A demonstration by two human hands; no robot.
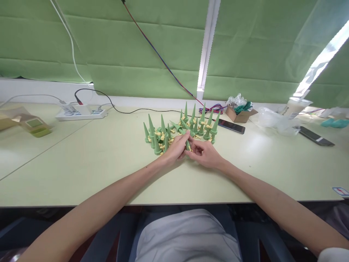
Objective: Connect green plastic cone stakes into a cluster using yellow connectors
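Several green cones with small yellow pieces around them stand and lie in a cluster on the pale table. At the cluster's near side, my left hand is closed around a green cone that lies tilted between my hands. Pinched fingers of my right hand touch the cone's near end, where a small yellow piece shows. Part of the held cone is hidden by my fingers.
Behind the cones and to the right lie a phone, coiled wires and a small cardboard box. Farther right are a cup, a plastic bag and a dark device. A power strip sits at the back left.
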